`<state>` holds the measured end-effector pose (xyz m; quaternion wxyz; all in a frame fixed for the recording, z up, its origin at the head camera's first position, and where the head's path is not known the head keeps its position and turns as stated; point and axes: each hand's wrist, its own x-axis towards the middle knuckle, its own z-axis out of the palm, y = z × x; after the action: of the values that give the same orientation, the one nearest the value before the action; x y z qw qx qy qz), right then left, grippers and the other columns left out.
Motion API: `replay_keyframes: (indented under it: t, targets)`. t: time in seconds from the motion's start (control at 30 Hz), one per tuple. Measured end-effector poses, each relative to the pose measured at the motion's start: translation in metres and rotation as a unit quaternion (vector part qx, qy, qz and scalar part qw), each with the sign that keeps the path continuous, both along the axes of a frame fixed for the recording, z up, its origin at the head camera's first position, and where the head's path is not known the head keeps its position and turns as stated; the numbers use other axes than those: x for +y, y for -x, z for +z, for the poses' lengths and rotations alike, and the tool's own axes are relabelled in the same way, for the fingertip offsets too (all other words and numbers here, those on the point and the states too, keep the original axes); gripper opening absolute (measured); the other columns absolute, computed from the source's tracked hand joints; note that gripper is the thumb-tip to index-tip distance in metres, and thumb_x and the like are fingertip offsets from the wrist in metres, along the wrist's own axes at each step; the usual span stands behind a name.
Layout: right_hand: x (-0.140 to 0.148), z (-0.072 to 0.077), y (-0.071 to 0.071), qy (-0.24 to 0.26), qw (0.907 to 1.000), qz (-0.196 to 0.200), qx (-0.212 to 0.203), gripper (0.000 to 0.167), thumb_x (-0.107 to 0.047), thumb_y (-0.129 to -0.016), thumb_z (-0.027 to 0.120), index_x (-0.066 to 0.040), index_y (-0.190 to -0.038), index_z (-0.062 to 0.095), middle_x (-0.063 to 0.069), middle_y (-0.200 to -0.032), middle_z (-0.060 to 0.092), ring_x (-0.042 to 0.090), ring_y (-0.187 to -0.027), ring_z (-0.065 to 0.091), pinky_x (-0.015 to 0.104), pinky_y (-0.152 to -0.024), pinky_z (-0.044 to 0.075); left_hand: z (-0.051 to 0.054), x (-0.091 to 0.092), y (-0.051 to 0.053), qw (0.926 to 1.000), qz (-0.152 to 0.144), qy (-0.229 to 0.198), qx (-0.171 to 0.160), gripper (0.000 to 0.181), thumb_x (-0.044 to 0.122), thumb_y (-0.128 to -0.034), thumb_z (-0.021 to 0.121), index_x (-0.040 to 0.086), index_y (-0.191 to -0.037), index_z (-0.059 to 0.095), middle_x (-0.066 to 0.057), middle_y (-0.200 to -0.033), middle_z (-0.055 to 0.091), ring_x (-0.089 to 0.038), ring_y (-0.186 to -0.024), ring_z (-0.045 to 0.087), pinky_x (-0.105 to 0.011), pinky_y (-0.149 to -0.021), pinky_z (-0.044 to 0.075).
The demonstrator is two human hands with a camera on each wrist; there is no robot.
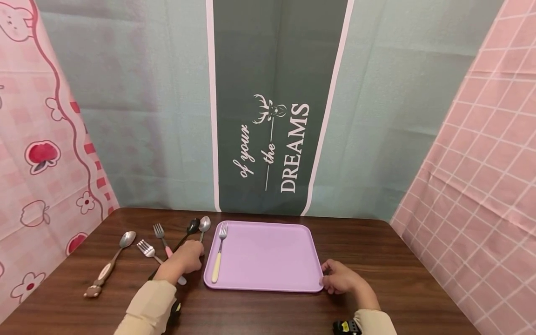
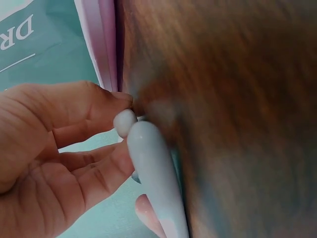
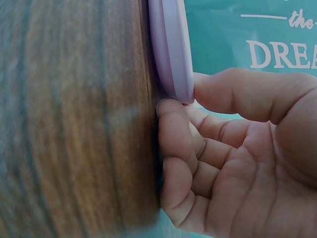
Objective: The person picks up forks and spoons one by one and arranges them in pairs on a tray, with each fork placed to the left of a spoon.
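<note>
My left hand (image 1: 184, 259) is at the left of the purple tray (image 1: 268, 256), above several pieces of cutlery. In the left wrist view its thumb and fingers pinch a small white rounded handle end (image 2: 125, 123), which seems to belong to the silver spoon (image 1: 204, 224); most of that handle is hidden. A thicker white handle (image 2: 153, 168) lies beside the fingertips. My right hand (image 1: 340, 278) grips the tray's near right corner, thumb on the rim and fingers curled beneath. On the tray's left side lies a fork with a cream handle (image 1: 217, 267).
Left of the tray lie a black spoon (image 1: 192, 226), a pink-handled fork (image 1: 168, 251), a white-handled fork (image 1: 146, 249) and a spoon with a brown bear-shaped handle (image 1: 106, 271). Fabric hangs behind the dark wooden table (image 1: 251, 311) and on both sides.
</note>
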<state>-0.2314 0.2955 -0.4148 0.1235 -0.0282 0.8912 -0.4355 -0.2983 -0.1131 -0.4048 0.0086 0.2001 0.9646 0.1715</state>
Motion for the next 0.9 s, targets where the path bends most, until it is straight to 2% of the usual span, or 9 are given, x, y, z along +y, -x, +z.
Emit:
replay_keyframes:
  t: [0.27,0.7,0.9]
  targets:
    - [0.001,0.000,0.000,0.005,1.0000,0.000,-0.004,0.025,0.001,-0.075,0.058,0.004,-0.097,0.047,0.007,-0.059,0.051,0.017,-0.052,0.051,0.028,-0.048,0.041,0.001,0.001,0.001,0.9999,0.000,-0.011,-0.003,0.013,-0.006,-0.0630,0.064,0.002,-0.069,0.056,-0.005,-0.068,0.047,-0.021,-0.067,0.041,-0.036,-0.061,0.039]
    - [0.001,-0.001,0.000,0.009,0.9999,-0.002,-0.006,0.025,0.001,-0.075,0.059,0.004,-0.098,0.047,0.008,-0.060,0.051,0.017,-0.053,0.050,0.028,-0.048,0.041,0.013,0.004,-0.003,0.9995,-0.009,-0.021,0.020,0.014,-0.007,-0.0617,0.064,0.005,-0.060,0.055,-0.004,-0.061,0.045,-0.019,-0.060,0.040,-0.032,-0.053,0.036]
    - [0.001,0.000,0.000,0.008,1.0000,-0.001,-0.006,0.025,0.001,-0.075,0.058,0.004,-0.098,0.047,0.008,-0.059,0.051,0.017,-0.053,0.051,0.028,-0.048,0.041,0.021,0.007,-0.006,0.9994,0.005,-0.031,0.017,0.009,-0.007,-0.0659,0.065,0.000,-0.070,0.061,-0.005,-0.065,0.045,-0.021,-0.065,0.041,-0.032,-0.054,0.036]
